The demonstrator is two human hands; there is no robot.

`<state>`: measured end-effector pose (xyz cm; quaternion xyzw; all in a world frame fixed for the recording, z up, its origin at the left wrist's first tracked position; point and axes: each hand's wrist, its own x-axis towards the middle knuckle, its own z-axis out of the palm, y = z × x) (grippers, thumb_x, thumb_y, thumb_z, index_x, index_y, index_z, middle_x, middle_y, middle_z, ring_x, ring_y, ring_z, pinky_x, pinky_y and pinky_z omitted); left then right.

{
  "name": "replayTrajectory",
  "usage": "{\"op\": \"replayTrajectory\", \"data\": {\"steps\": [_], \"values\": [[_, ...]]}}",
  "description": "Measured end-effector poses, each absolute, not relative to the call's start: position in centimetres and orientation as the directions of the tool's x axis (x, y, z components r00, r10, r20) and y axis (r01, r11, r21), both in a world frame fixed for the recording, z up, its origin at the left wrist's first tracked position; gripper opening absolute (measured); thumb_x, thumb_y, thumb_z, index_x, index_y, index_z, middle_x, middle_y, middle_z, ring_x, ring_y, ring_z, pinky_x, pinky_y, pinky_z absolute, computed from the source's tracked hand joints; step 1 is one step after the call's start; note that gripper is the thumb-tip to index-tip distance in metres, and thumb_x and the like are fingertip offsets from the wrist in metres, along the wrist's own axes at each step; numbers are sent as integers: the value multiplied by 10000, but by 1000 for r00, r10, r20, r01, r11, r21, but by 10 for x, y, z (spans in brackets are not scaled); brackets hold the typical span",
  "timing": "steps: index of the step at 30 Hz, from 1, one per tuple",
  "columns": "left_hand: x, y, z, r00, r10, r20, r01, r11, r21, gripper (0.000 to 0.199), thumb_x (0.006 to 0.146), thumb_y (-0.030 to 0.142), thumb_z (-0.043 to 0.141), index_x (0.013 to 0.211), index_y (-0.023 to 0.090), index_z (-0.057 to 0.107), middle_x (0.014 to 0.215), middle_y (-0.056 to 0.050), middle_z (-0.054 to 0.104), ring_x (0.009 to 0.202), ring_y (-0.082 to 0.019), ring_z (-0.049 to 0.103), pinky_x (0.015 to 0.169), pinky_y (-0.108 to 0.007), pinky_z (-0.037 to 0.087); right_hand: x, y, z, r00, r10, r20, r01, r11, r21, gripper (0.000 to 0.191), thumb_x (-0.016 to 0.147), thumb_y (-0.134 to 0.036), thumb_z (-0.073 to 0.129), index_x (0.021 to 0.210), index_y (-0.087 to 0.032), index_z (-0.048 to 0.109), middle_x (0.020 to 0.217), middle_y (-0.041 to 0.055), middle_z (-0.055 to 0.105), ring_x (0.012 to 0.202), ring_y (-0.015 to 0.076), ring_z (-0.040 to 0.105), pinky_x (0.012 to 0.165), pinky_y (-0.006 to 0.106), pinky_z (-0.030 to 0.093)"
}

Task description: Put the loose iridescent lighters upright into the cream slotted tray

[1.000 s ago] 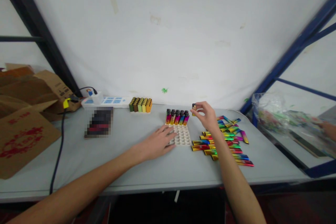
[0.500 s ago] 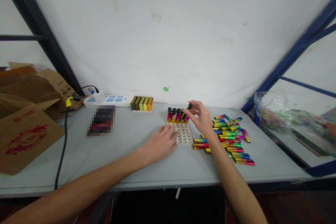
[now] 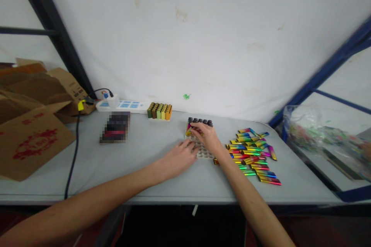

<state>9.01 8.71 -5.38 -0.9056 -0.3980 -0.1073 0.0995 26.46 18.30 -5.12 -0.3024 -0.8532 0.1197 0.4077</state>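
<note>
A white tray with round holes (image 3: 206,153) lies on the table, with black-topped colourful lighters (image 3: 205,121) upright in its back rows. My left hand (image 3: 180,158) rests at the tray's left edge, fingers spread. My right hand (image 3: 205,136) is over the left part of the rows, thumb and fingers pinched around something mostly hidden, beside a yellow and purple surface. Shiny rainbow-coloured casings (image 3: 252,152) lie in a loose pile right of the tray.
Behind left stands a block of green, brown and yellow pieces (image 3: 159,112). A power strip (image 3: 124,105), a blurred dark box (image 3: 116,127), a black cable (image 3: 75,150) and cardboard boxes (image 3: 43,135) are left. Plastic bags (image 3: 307,129) are at right, near part of another person's hand.
My right hand has moved left and lower over the tray from the row's right end. The black lighter it held upright no longer shows clearly. The view has shifted slightly.
</note>
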Motion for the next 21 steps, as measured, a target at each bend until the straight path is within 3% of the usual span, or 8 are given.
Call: {"op": "replayTrajectory", "data": {"steps": [6, 10, 15, 18, 21], "values": [[90, 88, -57, 611, 726, 316, 770, -637, -24, 260, 1048, 280, 623, 1279, 177, 686, 1317, -156, 687, 1327, -367, 558, 1073, -489, 487, 265, 183, -51, -536, 552, 638, 401, 832, -383, 285, 1084, -315, 563, 1293, -260, 750, 1115, 98, 747, 972, 206, 739, 921, 359, 626], [90, 88, -53, 618, 727, 299, 766, -643, -18, 262, 1044, 273, 638, 1278, 165, 685, 1301, -149, 687, 1308, -355, 579, 1087, -488, 493, 263, 183, -52, -518, 528, 673, 433, 840, -325, 299, 1082, -327, 559, 1281, -267, 774, 1225, 116, 609, 874, 177, 679, 868, 368, 633], [86, 90, -53, 623, 725, 294, 760, -650, -6, 247, 1040, 295, 658, 1263, 194, 690, 1323, -132, 689, 1359, -356, 556, 1105, -497, 493, 285, 183, -31, -459, 568, 683, 507, 799, -323, 381, 1092, -364, 518, 1415, -243, 679, 1136, 105, 606, 785, 170, 632, 817, 342, 600], [82, 93, -57, 630, 716, 301, 748, -663, 12, 247, 1040, 296, 660, 1268, 206, 685, 1353, -127, 681, 1355, -341, 571, 1100, -487, 501, 326, 191, -14, -206, 657, 725, 689, 624, -370, 376, 1097, -387, 449, 1304, -207, 706, 1021, 102, 679, 794, 200, 640, 815, 334, 564], [80, 95, -58, 645, 703, 300, 736, -677, 2, 258, 1049, 304, 648, 1287, 210, 675, 1361, -127, 678, 1343, -334, 584, 1090, -474, 510, 373, 204, -7, -5, 777, 629, 854, 330, -402, 398, 1078, -356, 428, 1300, -141, 678, 949, 113, 736, 822, 232, 676, 870, 352, 541]]}}
